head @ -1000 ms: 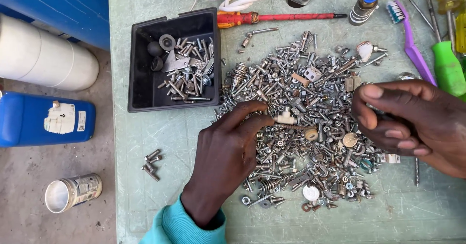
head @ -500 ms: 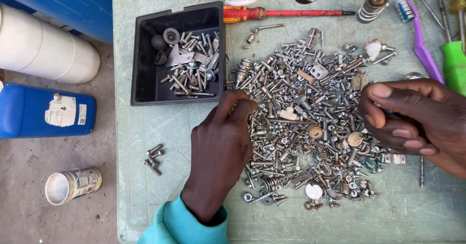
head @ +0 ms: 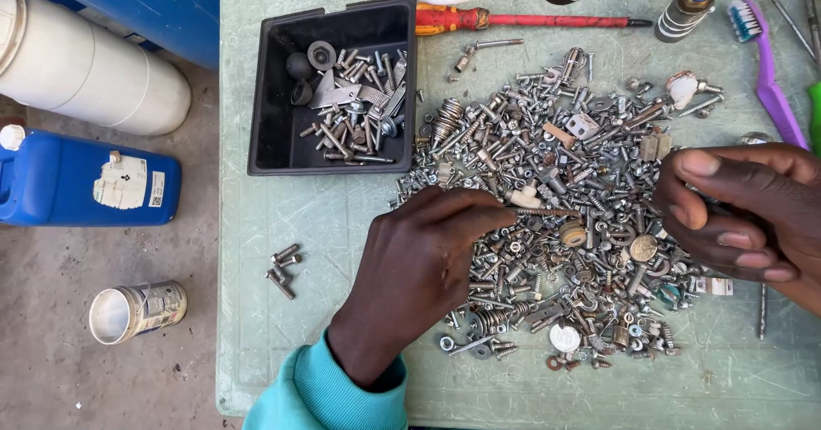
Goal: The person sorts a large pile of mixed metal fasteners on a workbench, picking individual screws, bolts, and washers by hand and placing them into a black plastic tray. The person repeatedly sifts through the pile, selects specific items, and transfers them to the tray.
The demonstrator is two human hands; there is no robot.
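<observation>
Sorting is going on at the green table (head: 256, 250): the left hand (head: 419, 267) is pinching a long screw (head: 543, 213) over the pile of screws (head: 564, 216), the right hand (head: 744, 216) is curling closed around small pieces, so dropping them into the black bin (head: 274, 96) looks next.

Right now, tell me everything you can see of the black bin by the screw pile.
The black bin is a square, open-topped tray, plastic by its look, with a notch in its top rim. It sits flat on the green table, at the left edge of the screw pile, just below the red screwdriver. Its right half holds screws, a metal bracket and two dark round parts; its left half is bare. Neither hand touches it; the left hand is nearest.
</observation>
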